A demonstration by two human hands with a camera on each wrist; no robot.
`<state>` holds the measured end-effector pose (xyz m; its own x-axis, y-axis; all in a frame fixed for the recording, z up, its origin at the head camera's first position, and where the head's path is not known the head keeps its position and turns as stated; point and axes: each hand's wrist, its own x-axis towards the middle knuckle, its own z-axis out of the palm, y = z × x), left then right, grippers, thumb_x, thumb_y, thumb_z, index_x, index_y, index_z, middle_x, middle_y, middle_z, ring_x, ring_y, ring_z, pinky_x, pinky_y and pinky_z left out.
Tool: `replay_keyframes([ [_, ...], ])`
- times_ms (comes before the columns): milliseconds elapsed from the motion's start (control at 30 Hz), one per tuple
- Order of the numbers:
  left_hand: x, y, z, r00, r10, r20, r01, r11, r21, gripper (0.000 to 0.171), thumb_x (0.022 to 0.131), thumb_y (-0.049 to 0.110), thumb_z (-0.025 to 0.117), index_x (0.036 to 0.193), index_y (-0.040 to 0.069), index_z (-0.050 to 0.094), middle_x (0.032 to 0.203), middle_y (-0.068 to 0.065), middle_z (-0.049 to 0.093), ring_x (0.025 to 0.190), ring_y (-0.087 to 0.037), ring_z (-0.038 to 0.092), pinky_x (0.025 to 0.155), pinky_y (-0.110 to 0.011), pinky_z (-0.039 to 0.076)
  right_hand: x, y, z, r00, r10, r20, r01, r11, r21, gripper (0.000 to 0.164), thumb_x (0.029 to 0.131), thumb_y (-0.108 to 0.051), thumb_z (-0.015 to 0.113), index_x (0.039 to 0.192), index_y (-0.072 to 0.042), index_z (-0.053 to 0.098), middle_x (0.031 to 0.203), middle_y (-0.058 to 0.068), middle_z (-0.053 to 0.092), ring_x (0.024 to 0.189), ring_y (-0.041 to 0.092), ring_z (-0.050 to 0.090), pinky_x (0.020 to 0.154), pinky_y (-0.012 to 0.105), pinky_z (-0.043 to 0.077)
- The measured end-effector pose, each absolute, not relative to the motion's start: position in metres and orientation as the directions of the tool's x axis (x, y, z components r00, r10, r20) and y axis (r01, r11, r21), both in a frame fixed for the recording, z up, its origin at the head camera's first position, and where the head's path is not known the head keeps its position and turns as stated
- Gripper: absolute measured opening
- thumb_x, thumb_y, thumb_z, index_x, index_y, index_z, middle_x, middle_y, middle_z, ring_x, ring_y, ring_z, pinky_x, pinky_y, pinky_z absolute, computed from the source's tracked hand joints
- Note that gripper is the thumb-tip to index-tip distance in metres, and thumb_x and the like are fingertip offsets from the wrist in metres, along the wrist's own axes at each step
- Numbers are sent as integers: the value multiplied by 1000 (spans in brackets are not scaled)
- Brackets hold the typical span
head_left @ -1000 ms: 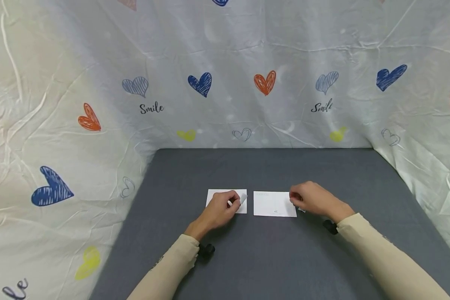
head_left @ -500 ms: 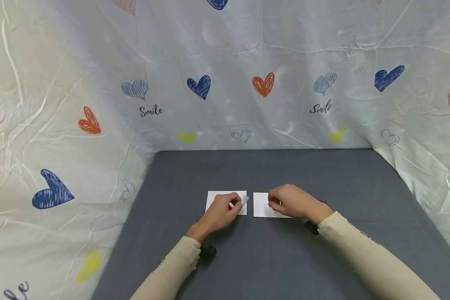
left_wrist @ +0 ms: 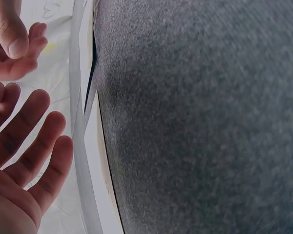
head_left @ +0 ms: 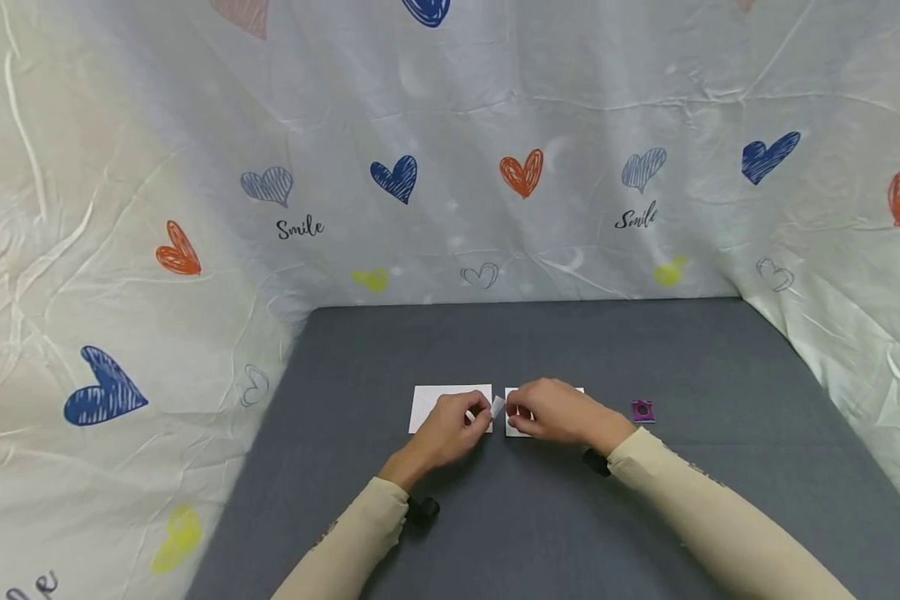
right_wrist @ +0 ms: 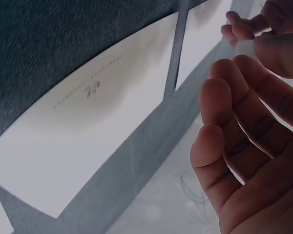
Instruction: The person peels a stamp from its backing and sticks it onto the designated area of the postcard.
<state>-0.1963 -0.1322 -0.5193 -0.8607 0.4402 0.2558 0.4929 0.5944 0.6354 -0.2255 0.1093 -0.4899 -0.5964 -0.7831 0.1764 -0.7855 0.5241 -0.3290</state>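
In the head view, my left hand (head_left: 450,425) pinches a small whitish, translucent slip (head_left: 498,406) between thumb and index finger. Its other fingers spread loosely in the left wrist view. This hand is over a white card (head_left: 438,400), partly covering it. My right hand (head_left: 555,411) hovers over a second white card (head_left: 575,390), fingers loosely bent towards the slip. In the right wrist view the slip (right_wrist: 245,48) shows beside the right thumb tip, and faint print lies on the near card (right_wrist: 107,107).
A small purple square (head_left: 642,410) with a dark round centre lies on the dark grey table (head_left: 510,342), right of the cards. A white curtain (head_left: 450,217) printed with hearts hangs behind and to both sides.
My right hand has moved left from the second card's right edge to above its left part, close to my left hand. The purple square has come into view. The left hand keeps the slip.
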Motion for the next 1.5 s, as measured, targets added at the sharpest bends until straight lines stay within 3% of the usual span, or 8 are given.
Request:
replay_keyframes([
  [100,-196,-131,-521,-856,449,255,499,590,635,13,101,11,64,96,9,75,85,4,73,75,-10,69,72,-25,57,-224,106,-491,-598,-784,166,-779,519,-352,5,100,-13,73,99,-15,78,81,-11,66,68,1,52,67,23,48],
  [200,-195,-131,-522,-851,459,253,505,588,632,12,101,11,64,96,9,76,84,4,73,75,-11,69,71,-25,57,-223,104,-493,-598,-783,172,-777,513,-364,9,99,-13,74,105,-14,80,87,-10,70,70,2,56,70,24,51],
  [633,-192,-130,-525,-822,511,251,537,547,643,12,103,11,65,101,11,76,89,1,77,76,-7,68,70,-23,58,-219,96,-499,-590,-789,173,-789,518,-330,4,99,-14,75,98,-18,75,80,-11,64,69,3,53,67,24,48],
  [1000,-193,-134,-527,-869,405,284,483,574,661,4,98,10,75,98,12,71,88,2,78,81,-9,72,74,-35,63,-218,97,-498,-608,-779,156,-774,537,-336,18,102,-13,69,87,-21,63,74,-12,53,64,4,49,63,24,42],
  [1200,-193,-135,-525,-861,401,313,498,542,677,12,99,7,74,109,7,69,86,-2,79,74,-11,71,69,-26,59,-218,95,-497,-598,-787,151,-777,523,-351,16,104,-12,67,90,-19,63,75,-11,53,66,4,49,66,25,43],
  [1500,-194,-139,-524,-852,427,302,512,565,647,5,102,9,71,101,13,73,86,3,78,76,-4,67,68,-21,55,-218,96,-495,-613,-779,133,-759,534,-371,15,105,-10,63,92,-18,67,75,-13,53,68,5,50,69,26,45],
])
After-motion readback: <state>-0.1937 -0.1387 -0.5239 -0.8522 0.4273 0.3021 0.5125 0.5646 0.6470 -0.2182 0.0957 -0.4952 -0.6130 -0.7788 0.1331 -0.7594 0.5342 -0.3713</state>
